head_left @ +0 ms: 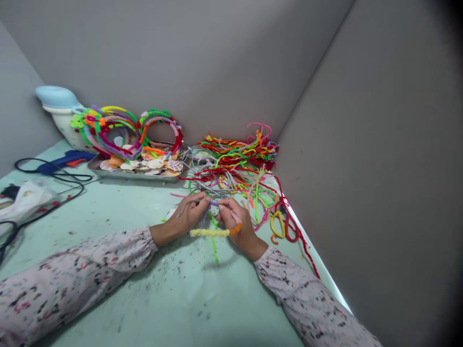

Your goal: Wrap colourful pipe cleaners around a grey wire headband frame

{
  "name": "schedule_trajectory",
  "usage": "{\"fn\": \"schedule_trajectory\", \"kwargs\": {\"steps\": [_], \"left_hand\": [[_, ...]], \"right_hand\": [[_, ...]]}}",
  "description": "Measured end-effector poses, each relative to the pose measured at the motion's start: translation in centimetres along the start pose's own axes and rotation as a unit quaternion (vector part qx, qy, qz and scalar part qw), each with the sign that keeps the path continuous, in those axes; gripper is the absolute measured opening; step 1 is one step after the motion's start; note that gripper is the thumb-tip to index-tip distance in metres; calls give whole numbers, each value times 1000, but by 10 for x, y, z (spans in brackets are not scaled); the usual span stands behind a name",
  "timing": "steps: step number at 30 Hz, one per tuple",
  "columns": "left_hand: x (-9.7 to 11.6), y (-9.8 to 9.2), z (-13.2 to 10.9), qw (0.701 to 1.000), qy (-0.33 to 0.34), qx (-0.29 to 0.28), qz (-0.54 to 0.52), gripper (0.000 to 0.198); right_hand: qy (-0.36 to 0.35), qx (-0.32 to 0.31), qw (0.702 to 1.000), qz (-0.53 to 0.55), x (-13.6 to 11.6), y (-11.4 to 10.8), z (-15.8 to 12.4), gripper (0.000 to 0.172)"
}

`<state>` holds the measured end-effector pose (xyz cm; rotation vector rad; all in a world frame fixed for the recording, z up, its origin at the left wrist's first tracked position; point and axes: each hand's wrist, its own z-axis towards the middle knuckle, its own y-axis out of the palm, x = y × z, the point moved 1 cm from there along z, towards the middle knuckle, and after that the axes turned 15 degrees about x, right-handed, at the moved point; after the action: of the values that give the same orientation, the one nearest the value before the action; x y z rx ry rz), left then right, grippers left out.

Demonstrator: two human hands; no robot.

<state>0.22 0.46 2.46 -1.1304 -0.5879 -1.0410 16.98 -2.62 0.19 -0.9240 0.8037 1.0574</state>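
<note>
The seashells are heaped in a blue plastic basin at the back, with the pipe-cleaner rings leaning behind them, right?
Not quite: the basin is wrong. The head view shows the seashells lying in a shallow metal tray, not a blue plastic basin. The rest holds: they are at the back, with the pipe-cleaner rings leaning behind them.

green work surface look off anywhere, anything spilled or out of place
Dark flecks litter the pale green work surface beside the left hand, like spilled debris. A red pipe cleaner also straggles away from the pipe cleaner heap along the surface's right edge.
</note>
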Motion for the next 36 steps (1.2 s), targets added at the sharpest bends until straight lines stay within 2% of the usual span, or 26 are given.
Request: {"fn": "schedule_trajectory", "kwargs": {"steps": [16,26,36], "left_hand": [[-9,3,0,1000,-22,7,-6,33],[-5,0,1,999,-32,-1,10,35],[-1,1,0,995,-80,-20,-59,33]], "right_hand": [[8,-6,1000,-8,1,0,-1,21],[23,-9,1000,-1,3,2,0,18],[46,-3,999,22,3,1,1,20]]}}
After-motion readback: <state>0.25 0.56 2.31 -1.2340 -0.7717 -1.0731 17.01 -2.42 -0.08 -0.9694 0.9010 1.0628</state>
